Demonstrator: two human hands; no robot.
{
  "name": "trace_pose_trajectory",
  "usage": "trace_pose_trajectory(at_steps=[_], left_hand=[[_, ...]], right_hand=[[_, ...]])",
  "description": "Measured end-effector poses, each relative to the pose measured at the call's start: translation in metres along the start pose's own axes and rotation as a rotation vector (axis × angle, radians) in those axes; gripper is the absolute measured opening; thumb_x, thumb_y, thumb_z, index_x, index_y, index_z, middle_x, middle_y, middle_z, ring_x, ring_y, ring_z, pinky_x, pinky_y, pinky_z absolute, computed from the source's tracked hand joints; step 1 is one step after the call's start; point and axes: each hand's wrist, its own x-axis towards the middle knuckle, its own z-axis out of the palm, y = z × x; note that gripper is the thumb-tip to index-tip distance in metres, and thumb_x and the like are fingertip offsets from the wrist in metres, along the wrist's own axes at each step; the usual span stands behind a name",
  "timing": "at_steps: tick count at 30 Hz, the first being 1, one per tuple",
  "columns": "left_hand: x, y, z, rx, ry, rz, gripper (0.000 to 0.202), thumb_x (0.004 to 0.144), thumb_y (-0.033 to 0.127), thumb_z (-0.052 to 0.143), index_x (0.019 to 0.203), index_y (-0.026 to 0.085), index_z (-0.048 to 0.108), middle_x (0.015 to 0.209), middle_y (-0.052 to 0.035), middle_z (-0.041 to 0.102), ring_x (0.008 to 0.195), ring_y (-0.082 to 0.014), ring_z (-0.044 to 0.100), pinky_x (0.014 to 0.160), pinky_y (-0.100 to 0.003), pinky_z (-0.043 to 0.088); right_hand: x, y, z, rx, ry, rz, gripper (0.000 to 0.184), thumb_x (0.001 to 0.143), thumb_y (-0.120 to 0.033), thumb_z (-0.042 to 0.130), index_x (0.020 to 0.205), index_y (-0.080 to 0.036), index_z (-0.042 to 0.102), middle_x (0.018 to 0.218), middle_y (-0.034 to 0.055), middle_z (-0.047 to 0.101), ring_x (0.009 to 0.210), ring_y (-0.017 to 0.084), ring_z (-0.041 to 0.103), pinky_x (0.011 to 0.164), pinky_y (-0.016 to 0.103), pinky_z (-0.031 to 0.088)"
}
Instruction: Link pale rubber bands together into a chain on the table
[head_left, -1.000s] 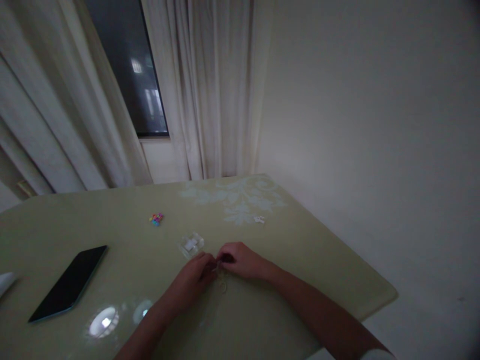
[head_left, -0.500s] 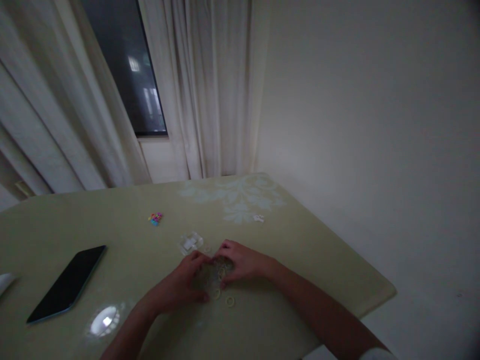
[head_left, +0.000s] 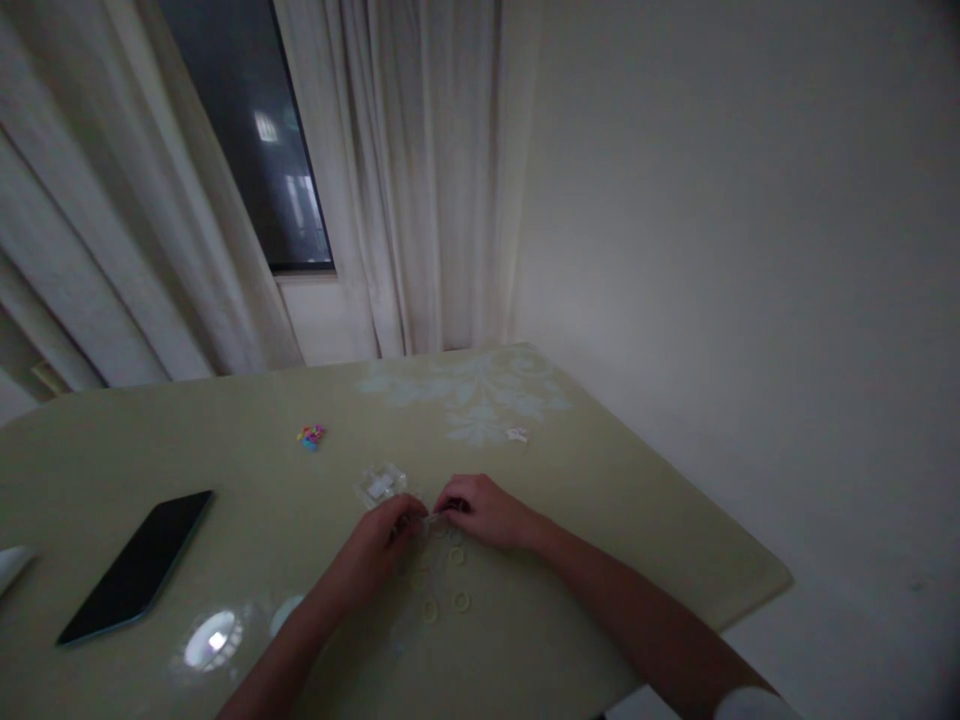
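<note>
Left hand (head_left: 377, 542) and right hand (head_left: 486, 512) have brought their fingertips closer together since half a second ago; what they pinch, if anything, is too dim to tell. Pale rings (head_left: 454, 603) lie just nearer on the table (head_left: 600, 540).

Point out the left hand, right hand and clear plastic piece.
Left hand (head_left: 377, 538): head view, back of hand.
Right hand (head_left: 487, 511): head view, back of hand.
Clear plastic piece (head_left: 381, 486): head view, pale middle patch.
</note>
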Motion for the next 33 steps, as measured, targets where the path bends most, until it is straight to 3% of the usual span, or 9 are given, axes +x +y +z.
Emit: trace_pose_trajectory(at_steps=[6,10,12,15,20,22,26,28,33], left_hand=[[-0.001,-0.008,-0.011,0.046,0.032,0.041,0.027,0.096,0.027,0.048,0.105,0.021,0.073,0.105,-0.0087,0.076,0.100,-0.0252,0.071,0.090,-0.036,0.055],[-0.001,-0.016,-0.002,0.188,0.056,0.089,0.040,0.090,0.038,0.067,0.127,0.023,0.069,0.135,-0.0137,0.068,0.127,-0.0327,0.061,0.110,-0.047,0.048],[-0.002,-0.018,0.003,0.255,0.023,0.076,0.061,0.084,0.044,0.075,0.140,0.023,0.062,0.149,-0.0161,0.059,0.138,-0.0377,0.052,0.118,-0.055,0.039],[-0.003,-0.015,0.003,0.264,-0.046,0.069,0.065,0.087,0.046,0.073,0.146,0.023,0.057,0.152,-0.0164,0.056,0.142,-0.0384,0.048,0.121,-0.059,0.033],[-0.007,-0.005,-0.013,0.125,-0.188,0.062,0.068,0.081,0.046,0.080,0.143,0.028,0.059,0.141,-0.0118,0.063,0.132,-0.0339,0.056,0.115,-0.049,0.044],[-0.010,-0.002,-0.019,0.133,-0.219,0.039,0.078,0.074,0.048,0.085,0.144,0.029,0.058,0.141,-0.0116,0.062,0.133,-0.0357,0.055,0.115,-0.050,0.044],[-0.017,0.003,-0.019,0.210,-0.237,0.002,0.104,0.058,0.044,0.094,0.151,0.027,0.050,0.149,-0.0139,0.052,0.141,-0.0388,0.045,0.119,-0.053,0.038],[-0.017,0.006,-0.015,0.227,-0.225,-0.022,0.104,0.054,0.040,0.095,0.148,0.026,0.052,0.147,-0.0137,0.052,0.139,-0.0384,0.045,0.118,-0.051,0.039],[-0.011,0.012,-0.006,0.163,-0.182,-0.076,0.060,0.068,0.038,0.087,0.122,0.023,0.066,0.126,-0.0110,0.062,0.119,-0.0331,0.059,0.102,-0.041,0.048]], right_hand=[[-0.003,-0.001,-0.019,0.013,-0.035,0.000,0.023,0.090,-0.027,0.075,0.111,-0.018,0.076,0.101,0.0070,0.072,0.091,0.019,0.066,0.084,0.030,0.052],[-0.009,0.003,-0.025,-0.123,-0.126,-0.019,0.087,0.059,-0.047,0.097,0.136,-0.020,0.065,0.132,0.0129,0.060,0.126,0.031,0.054,0.109,0.043,0.045],[-0.010,0.006,-0.022,-0.147,-0.161,0.011,0.098,0.055,-0.048,0.098,0.142,-0.022,0.060,0.135,0.0126,0.055,0.129,0.032,0.051,0.111,0.044,0.043],[-0.008,0.006,-0.013,-0.101,-0.171,0.013,0.077,0.069,-0.045,0.093,0.136,-0.021,0.064,0.124,0.0095,0.060,0.115,0.027,0.058,0.102,0.037,0.049],[-0.003,0.002,-0.006,-0.047,-0.143,-0.018,0.040,0.085,-0.038,0.083,0.118,-0.018,0.072,0.106,0.0062,0.065,0.095,0.020,0.063,0.089,0.031,0.050],[-0.003,-0.001,-0.009,-0.037,-0.150,-0.015,0.049,0.079,-0.043,0.087,0.119,-0.018,0.072,0.107,0.0064,0.065,0.097,0.021,0.063,0.091,0.032,0.050],[-0.009,-0.007,-0.014,-0.057,-0.230,-0.032,0.092,0.056,-0.052,0.098,0.136,-0.020,0.064,0.125,0.0097,0.059,0.117,0.029,0.058,0.106,0.038,0.047],[-0.011,-0.009,-0.012,-0.070,-0.256,-0.034,0.101,0.052,-0.053,0.098,0.140,-0.022,0.060,0.131,0.0104,0.054,0.122,0.030,0.055,0.109,0.040,0.045],[-0.009,-0.005,0.003,-0.113,-0.201,-0.033,0.071,0.072,-0.050,0.090,0.131,-0.018,0.065,0.120,0.0092,0.058,0.107,0.025,0.060,0.098,0.035,0.050]])
